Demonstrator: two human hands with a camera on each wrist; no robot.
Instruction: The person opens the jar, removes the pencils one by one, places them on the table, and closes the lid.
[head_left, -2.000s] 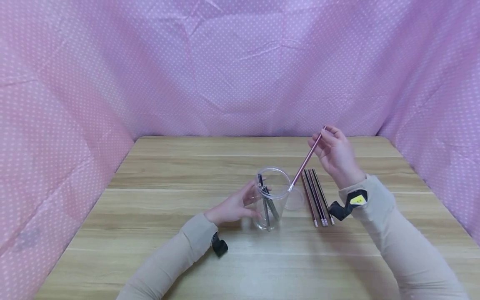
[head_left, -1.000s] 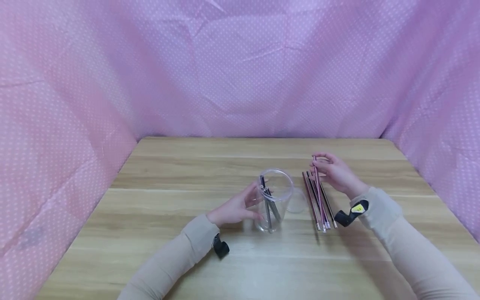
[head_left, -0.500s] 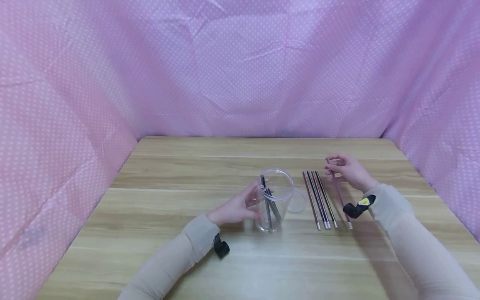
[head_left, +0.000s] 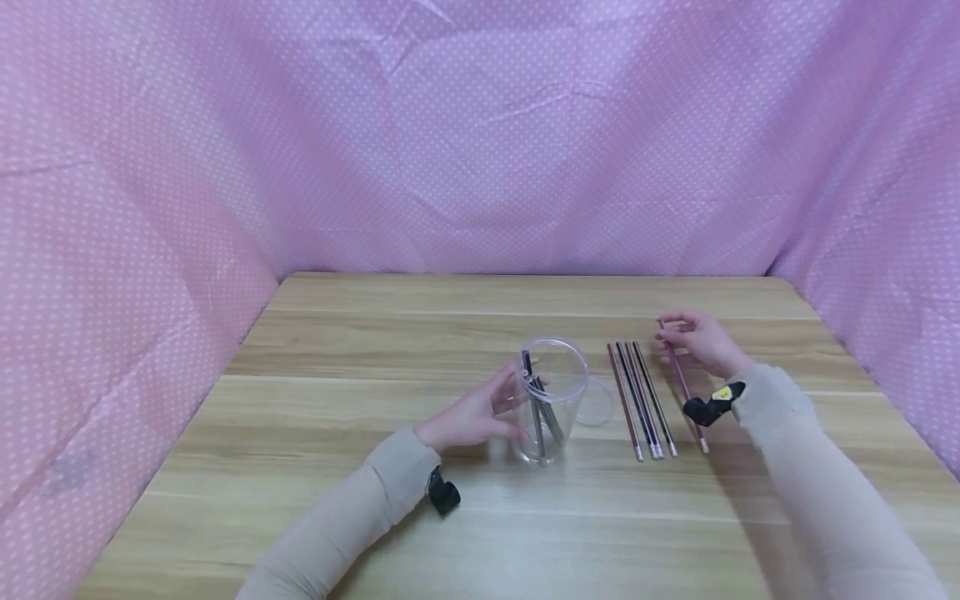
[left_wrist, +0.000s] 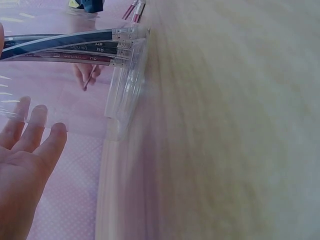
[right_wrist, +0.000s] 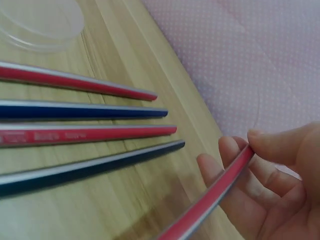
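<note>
My left hand holds the side of a clear plastic cup, thumb on the near side and fingers behind. Inside the cup lean several dark and red pencils, their eraser ends down at the base. Between thumb and fingertips, my right hand pinches the far end of a red pencil. That pencil slants toward the person, its eraser end low over the table, right of a row of several red and dark pencils.
A clear round lid lies between the cup and the pencil row. The wooden table ends at the back against a pink dotted cloth. Each wrist wears a black camera.
The red pencil in my right hand has gone from beside the cup's rim, over the row, to the row's right side and lower. My left hand and the cup stay put.
</note>
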